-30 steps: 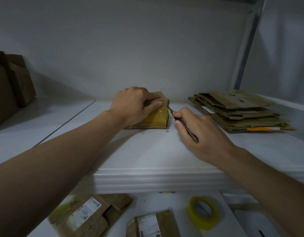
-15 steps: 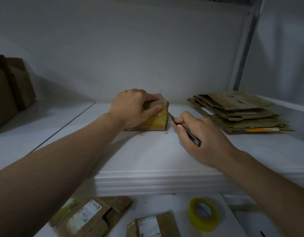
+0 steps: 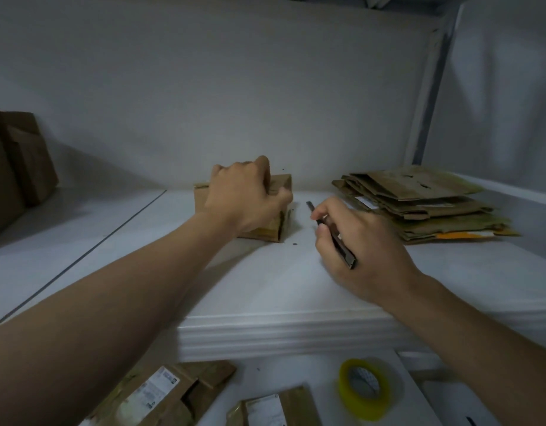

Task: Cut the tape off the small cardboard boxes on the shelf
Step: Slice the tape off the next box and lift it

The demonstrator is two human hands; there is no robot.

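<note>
Far left, against the wall: big brown boxes (image 3: 19,161), cut off by the frame edge. Centre of the white shelf (image 3: 265,287): small cardboard box (image 3: 281,184), close to the back wall, sitting flat. Left grip (image 3: 244,198) draped over the box top from the near side, fingers curled round the far and right edges, clamped on it, with most of the lid hidden beneath. Tape hard to make out under the hand, perhaps a glossy strip at the near right corner. Just right of the box and apart from it: right grip (image 3: 364,250), closed round a slim dark cutter (image 3: 347,255) pen-fashion, thumb and forefinger pinching near the tip. Tip aimed at the box, short of touching. Further right: stack of flattened cardboard (image 3: 419,204), an orange-yellow edge showing at the bottom. Below the shelf, on a lower surface: labelled brown parcels (image 3: 161,392), then a roll of yellowish tape (image 3: 365,388).
</note>
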